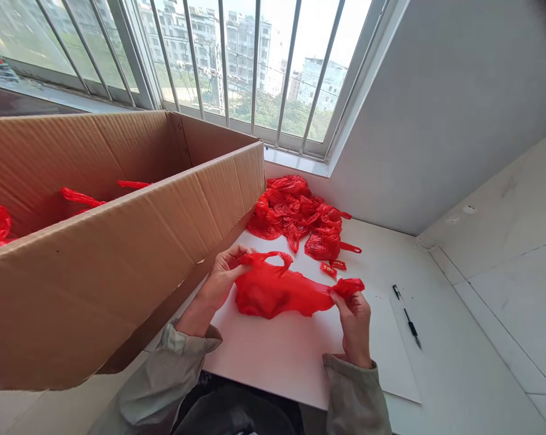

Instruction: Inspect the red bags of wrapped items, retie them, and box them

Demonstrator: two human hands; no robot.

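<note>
The left edge cuts off the cardboard box [132, 266], whose right wall hides part of the red bags [85, 198] inside. The held bag [277, 296] covers some fingertips of the right hand [357, 320]. The small packets' [328, 270] print is illegible. The near edge crops both sleeves [357, 396].

Grey-green sleeves [357, 396] — loose, creased; wide cuffs [189, 343]; black garment [237, 408] between — wrinkled.

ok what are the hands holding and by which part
A red plastic bag: left hand pinching it beside a handle loop, right hand gripping its bunched opposite end.
</note>
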